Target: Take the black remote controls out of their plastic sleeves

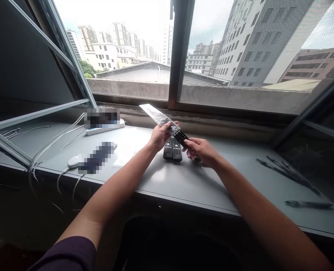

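Note:
My left hand (160, 136) is closed on a clear plastic sleeve (154, 113), which stretches up and to the left. A black remote control (181, 138) lies partly inside the sleeve's lower right end, its keypad facing up. My right hand (200, 149) pinches the bare end of this remote between thumb and fingers. Just beneath, two more black remote controls (172, 151) rest side by side on the grey tabletop, their upper ends hidden by the held one and my left hand.
A power strip (106, 128), white cables (46, 146), a white round charger (73, 162) and a blurred dark object (96, 158) lie at left. Several dark thin items (289, 173) and a green-tipped pen-like object (308, 204) lie at right. A metal frame (39, 111) stands at left, before the window.

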A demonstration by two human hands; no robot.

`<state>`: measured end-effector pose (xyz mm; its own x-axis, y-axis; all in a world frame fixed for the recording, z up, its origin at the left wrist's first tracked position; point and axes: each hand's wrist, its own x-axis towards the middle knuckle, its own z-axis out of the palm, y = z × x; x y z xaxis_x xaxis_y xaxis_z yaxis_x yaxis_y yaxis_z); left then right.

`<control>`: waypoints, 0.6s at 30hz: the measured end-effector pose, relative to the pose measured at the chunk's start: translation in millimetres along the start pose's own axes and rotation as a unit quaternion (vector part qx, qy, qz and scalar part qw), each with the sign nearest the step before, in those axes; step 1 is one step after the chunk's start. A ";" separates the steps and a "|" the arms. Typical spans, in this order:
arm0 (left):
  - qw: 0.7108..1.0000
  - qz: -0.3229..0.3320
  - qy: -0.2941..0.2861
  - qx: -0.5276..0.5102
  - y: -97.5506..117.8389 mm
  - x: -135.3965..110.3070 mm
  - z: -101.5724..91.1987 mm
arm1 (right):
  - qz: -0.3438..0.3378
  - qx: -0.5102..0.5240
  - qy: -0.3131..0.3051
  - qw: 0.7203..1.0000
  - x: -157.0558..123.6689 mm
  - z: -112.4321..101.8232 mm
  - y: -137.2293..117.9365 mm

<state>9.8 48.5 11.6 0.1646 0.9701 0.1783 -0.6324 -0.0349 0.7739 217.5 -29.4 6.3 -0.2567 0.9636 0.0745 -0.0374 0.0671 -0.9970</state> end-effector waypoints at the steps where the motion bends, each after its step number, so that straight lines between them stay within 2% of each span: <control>1: 1.000 -0.003 -0.004 0.005 0.0 -1.1 0.6 | 0.003 -0.007 -0.006 1.000 -0.6 0.6 0.0; 6: 0.997 -0.041 -0.036 0.063 -6.1 -7.1 4.2 | 0.017 -0.010 -0.038 0.999 -0.5 2.7 2.7; 12: 0.984 -0.015 -0.021 0.178 -10.4 -4.6 -0.1 | -0.006 0.014 0.000 1.000 5.1 0.9 7.8; 18: 0.972 0.017 -0.033 0.232 -13.1 -3.5 -3.0 | -0.018 0.025 0.036 0.999 7.9 0.4 11.4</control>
<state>15.3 46.2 -1.0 0.2070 0.9494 0.2360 -0.2318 -0.1868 0.9547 214.6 -21.1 -4.5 -0.1836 0.9773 0.1060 -0.0935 0.0900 -0.9915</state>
